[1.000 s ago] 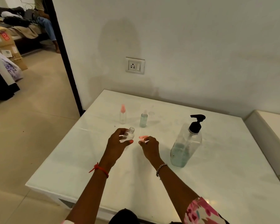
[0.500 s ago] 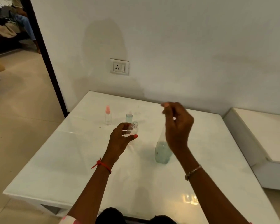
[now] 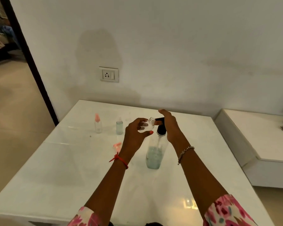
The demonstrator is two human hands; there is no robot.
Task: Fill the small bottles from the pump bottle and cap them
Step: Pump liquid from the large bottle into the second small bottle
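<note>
The left hand [image 3: 136,134] grips a small uncapped clear bottle [image 3: 147,126] above the worktop [image 3: 72,168]. Its fingers and thumb are clamped round the body, and the bottle is tilted with its mouth just beside the pump nozzle. The right hand [image 3: 169,126] rests on the black head of the pump bottle [image 3: 155,152] with fingers fairly straight, covering most of the head. Whether liquid is coming out cannot be made out. Blue-green liquid fills only the lower part of the pump bottle.

Farther back stand a pink-capped bottle [image 3: 98,125] and a bluish filled bottle [image 3: 119,128], whose clear cap is faint. A pink cap [image 3: 117,146] lies half hidden behind the left wrist.
</note>
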